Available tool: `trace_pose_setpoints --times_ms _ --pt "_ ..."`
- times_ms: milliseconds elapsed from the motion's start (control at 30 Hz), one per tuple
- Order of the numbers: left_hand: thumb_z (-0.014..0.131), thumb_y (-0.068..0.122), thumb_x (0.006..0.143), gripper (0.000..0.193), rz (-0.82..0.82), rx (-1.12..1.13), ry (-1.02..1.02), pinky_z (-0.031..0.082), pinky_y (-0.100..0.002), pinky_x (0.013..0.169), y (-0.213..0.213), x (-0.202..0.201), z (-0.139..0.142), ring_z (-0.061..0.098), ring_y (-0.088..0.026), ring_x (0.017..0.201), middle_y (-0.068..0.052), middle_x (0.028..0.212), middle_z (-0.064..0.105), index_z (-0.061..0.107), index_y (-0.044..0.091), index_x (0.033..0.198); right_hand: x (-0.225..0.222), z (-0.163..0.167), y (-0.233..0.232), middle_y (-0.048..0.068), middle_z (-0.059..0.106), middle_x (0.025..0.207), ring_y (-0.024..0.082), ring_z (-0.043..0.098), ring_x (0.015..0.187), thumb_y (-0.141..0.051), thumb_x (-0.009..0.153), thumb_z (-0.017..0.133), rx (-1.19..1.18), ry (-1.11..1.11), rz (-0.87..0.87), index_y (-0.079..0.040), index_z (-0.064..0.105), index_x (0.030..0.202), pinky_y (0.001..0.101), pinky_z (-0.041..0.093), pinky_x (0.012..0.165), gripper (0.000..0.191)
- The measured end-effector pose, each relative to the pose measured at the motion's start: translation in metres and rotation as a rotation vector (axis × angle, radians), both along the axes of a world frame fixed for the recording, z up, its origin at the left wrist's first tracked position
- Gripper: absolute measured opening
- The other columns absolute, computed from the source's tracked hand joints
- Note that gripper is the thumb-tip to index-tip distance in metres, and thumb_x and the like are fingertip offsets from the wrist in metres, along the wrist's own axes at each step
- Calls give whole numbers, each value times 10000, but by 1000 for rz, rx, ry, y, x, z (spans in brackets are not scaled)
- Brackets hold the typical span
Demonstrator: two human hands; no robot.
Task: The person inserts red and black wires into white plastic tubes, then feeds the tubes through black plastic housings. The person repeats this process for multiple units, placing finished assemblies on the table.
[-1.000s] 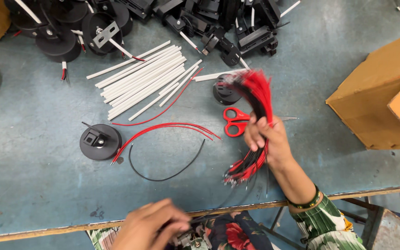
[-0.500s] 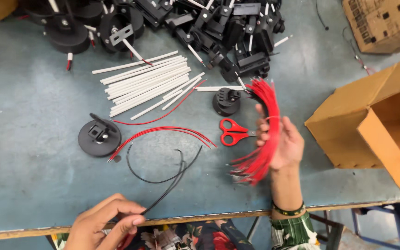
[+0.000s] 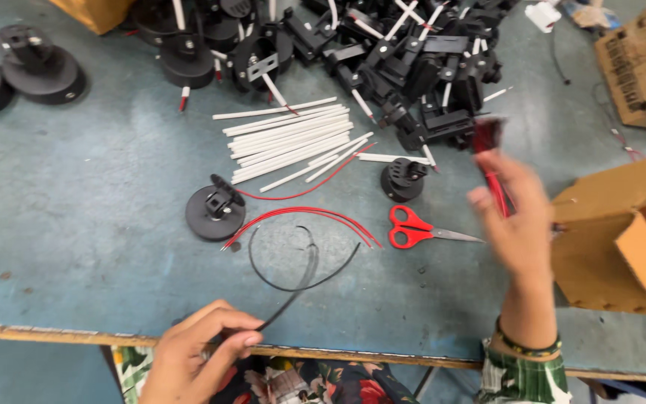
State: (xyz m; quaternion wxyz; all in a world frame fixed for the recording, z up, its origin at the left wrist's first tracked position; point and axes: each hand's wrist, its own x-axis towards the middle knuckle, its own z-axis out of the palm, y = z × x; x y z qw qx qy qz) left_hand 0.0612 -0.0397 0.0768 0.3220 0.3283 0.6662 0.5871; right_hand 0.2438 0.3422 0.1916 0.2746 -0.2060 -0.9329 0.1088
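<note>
While the left hand (image 3: 200, 348) pinches 1 black wire (image 3: 300, 280) at the table edge (image 3: 61, 333), it trails slack. The right hand (image 3: 514, 221), blurred, grips a red wire bundle (image 3: 491, 161) upright.

Red-handled scissors (image 3: 413, 227), red wires (image 3: 304, 215), white tubes (image 3: 289, 138), black wire (image 3: 300, 273), teal table (image 3: 76, 209), floral sleeve (image 3: 521, 374)

We record scissors (image 3: 420, 228) on the table (image 3: 76, 224), left of the cardboard box (image 3: 622, 247); tubes (image 3: 293, 142) lie behind them, a round base (image 3: 215, 213) further left.
</note>
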Motion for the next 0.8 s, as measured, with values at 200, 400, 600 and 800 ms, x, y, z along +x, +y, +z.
trace_pose_setpoints --times_ms 200,400,600,800 --pt "763 147 783 232 37 353 840 483 -334 716 33 10 34 666 -192 832 7 931 691 721 119 1009 -18 -35 -30 71 710 1271 259 650 1201 -175 898 779 53 8 153 -62 676 1265 442 426 1144 398" --pt "751 133 797 235 -224 -168 944 455 -372 816 71 -6 32 625 -184 959 14 973 665 721 168 1027 -12 -57 -36 47 750 1126 227 691 1048 -127 977 737 -304 243 88 -53 708 1153 342 516 1006 193" --pt "751 276 811 311 -20 53 975 452 -443 936 74 -16 48 627 -255 1023 -33 1091 668 680 124 1074 -27 -80 -79 2 737 967 204 671 892 -118 839 792 -160 175 464 -116 730 997 360 492 871 170" --pt "741 225 895 243 167 -109 1020 482 -408 824 98 -41 51 649 -270 976 -37 1060 677 685 94 1091 -47 -88 -114 21 650 1002 224 603 912 -197 818 814 -80 -103 769 -94 728 1125 407 457 879 335"
